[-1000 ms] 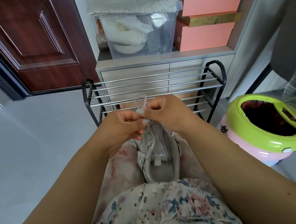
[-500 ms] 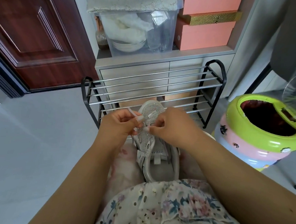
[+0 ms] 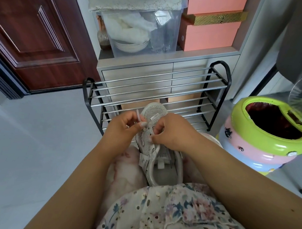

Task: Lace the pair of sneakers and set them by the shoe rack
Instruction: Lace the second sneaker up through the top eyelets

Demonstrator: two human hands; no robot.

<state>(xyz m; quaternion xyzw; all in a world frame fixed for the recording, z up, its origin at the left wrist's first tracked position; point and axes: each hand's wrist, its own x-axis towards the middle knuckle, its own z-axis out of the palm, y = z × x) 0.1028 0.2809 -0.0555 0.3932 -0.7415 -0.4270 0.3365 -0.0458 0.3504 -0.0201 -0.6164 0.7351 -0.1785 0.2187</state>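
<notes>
On the lap, the sneaker [image 3: 158, 157] lies heel toward the body, so its eyelets face up. Left hand [image 3: 122, 130] pinches the lace [image 3: 138, 115] end ready to thread; right hand [image 3: 172, 132] pinches the upper, steadying it. Rack [image 3: 218, 79] stands just ahead.

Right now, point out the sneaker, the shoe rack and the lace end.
sneaker [image 3: 153, 115], head view, on the mesh tongue.
shoe rack [image 3: 219, 65], head view, on its black right frame.
lace end [image 3: 138, 115], head view, on the tip above the left hand.

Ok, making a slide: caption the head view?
Both hands, left and right, thread a white lace through a grey mesh sneaker before a black-framed shoe rack.
</notes>
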